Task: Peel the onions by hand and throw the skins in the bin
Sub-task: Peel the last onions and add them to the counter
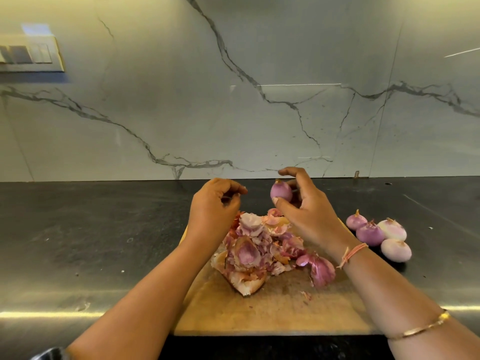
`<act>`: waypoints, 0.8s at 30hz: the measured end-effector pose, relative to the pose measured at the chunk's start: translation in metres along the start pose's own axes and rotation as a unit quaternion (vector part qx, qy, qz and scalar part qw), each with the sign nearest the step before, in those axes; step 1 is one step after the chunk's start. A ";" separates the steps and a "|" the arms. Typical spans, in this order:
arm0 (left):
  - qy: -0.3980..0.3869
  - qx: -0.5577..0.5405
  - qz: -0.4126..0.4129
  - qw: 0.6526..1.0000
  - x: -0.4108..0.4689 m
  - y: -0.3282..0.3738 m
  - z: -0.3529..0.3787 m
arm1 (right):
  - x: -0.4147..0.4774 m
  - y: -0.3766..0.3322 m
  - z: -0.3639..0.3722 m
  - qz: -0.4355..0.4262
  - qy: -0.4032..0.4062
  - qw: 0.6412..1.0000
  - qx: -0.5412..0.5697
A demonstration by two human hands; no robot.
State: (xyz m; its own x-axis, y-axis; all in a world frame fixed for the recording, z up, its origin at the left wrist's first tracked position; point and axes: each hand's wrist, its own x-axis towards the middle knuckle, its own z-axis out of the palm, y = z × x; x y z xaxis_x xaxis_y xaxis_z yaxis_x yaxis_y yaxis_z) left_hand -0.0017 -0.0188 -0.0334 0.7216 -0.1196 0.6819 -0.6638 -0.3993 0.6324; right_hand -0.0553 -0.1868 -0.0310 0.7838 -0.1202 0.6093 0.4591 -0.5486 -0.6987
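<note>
Dark counter (pixel 91 229) under veined marble wall (pixel 181 100): board (pixel 259 313) heaped with skins (pixel 254 250), right hand (pixel 306 211) gripping an onion (pixel 281 190), left hand (pixel 210 211) curled.

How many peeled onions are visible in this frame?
5. One onion is held in the right hand; four peeled onions sit clustered on the counter right of the cutting board. Others may be hidden under the skin pile.

worn wooden board (pixel 272 307), glossy marble wall (pixel 233 100).
</note>
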 end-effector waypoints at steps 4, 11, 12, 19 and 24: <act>-0.013 0.018 0.008 1.000 -0.001 -0.003 0.000 | 0.001 0.002 -0.004 0.025 0.021 0.999 -0.009; 0.001 0.045 -0.004 0.999 0.000 -0.008 -0.004 | -0.004 0.000 -0.024 0.079 0.101 0.991 -0.045; -0.001 0.048 -0.003 0.999 0.000 -0.009 -0.003 | -0.006 0.001 -0.030 0.091 0.100 0.989 -0.055; -0.015 0.082 0.006 0.997 -0.003 -0.011 -0.001 | -0.023 0.011 -0.090 0.196 0.132 0.971 -0.026; -0.005 0.085 0.008 0.996 0.000 -0.010 -0.003 | -0.028 0.027 -0.130 0.228 0.157 0.939 -0.202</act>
State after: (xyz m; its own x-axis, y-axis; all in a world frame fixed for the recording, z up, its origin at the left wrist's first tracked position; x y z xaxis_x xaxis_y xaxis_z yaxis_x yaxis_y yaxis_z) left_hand 0.0046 -0.0120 -0.0386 0.7138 -0.1350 0.6873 -0.6324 -0.5460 0.5496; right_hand -0.1196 -0.3059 -0.0181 0.6699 -0.6222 0.4051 -0.1412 -0.6425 -0.7532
